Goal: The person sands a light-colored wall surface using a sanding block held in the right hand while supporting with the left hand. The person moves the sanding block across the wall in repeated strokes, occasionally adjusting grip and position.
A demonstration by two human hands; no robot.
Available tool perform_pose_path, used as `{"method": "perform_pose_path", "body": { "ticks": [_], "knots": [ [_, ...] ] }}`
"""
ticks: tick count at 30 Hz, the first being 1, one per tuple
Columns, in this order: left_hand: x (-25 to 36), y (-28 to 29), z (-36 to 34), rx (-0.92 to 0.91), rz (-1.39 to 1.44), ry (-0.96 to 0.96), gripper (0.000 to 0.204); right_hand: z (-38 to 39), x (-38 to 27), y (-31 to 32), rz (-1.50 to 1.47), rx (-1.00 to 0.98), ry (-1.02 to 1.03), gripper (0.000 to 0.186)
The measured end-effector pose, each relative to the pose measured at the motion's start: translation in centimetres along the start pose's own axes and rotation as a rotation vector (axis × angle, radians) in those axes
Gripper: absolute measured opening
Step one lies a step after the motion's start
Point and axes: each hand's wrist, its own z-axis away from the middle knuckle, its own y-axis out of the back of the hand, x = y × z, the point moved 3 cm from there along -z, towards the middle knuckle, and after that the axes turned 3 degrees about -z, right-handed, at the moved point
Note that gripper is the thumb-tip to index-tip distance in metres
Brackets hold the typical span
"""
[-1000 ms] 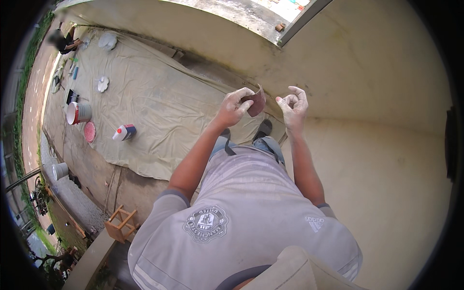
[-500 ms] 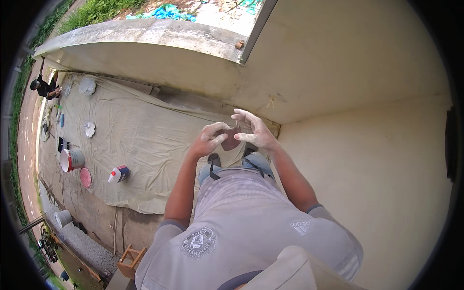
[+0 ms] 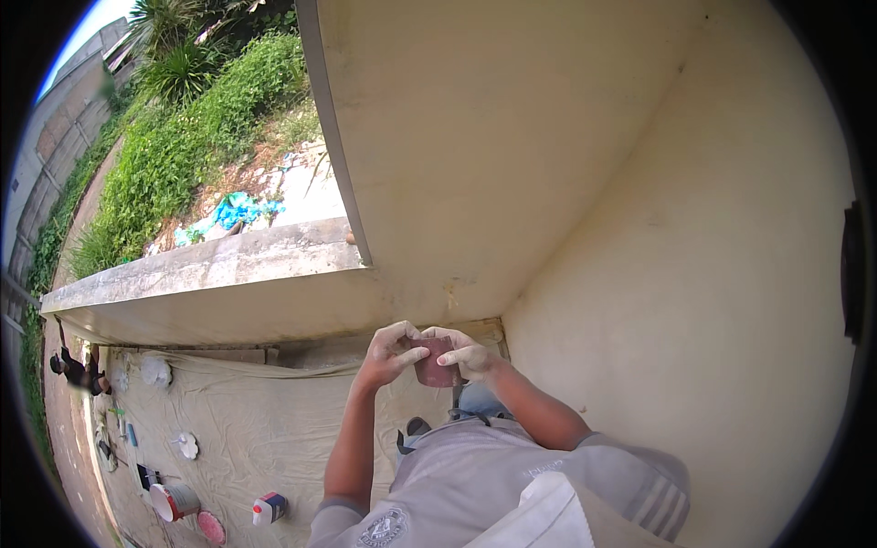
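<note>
A small reddish-brown piece of sandpaper (image 3: 435, 369) is held up in front of my body, near the corner of the walls. My left hand (image 3: 391, 356) grips its left side with the thumb on the front face. On the opposite side, my right hand (image 3: 468, 356) pinches it between thumb and curled fingers. Pale dust coats the fingers of both hands. The fingertips behind the sheet are hidden.
A crumpled drop cloth (image 3: 301, 429) covers the floor at left. On or beside it are a white bucket (image 3: 175, 501), a pink-red lid (image 3: 211, 527) and a plastic bottle (image 3: 270, 509). A low wall's ledge (image 3: 219, 260) runs behind, and another person (image 3: 80, 370) is at far left.
The view has tilted up, showing more wall and greenery. My right hand's fingers, spread apart before, have closed on the sandpaper, and both hands have come closer together.
</note>
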Motion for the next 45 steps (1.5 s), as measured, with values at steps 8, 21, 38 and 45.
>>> {"method": "perform_pose_path", "body": {
  "ticks": [8, 21, 38, 45],
  "knots": [
    [11.4, -2.6, -17.0, 0.264, -0.756, -0.505, 0.051, 2.4, -6.3, 6.8, 0.105, 0.503, 0.404, 0.031],
    [21.1, -11.5, -44.6, 0.590, -1.641, -1.046, 0.077, 7.7, -13.6, 19.4, -0.102, 0.827, 0.664, 0.022],
    [25.9, -16.8, -48.3, 0.368, -1.797, -1.223, 0.064, 10.1, -37.8, 12.9, 0.367, 0.980, 1.518, 0.013],
    [31.7, -8.3, -44.5, 0.831, -1.745, -0.992, 0.057, 7.7, -50.4, 7.5, 1.409, 1.116, 1.937, 0.042]
  ]
}}
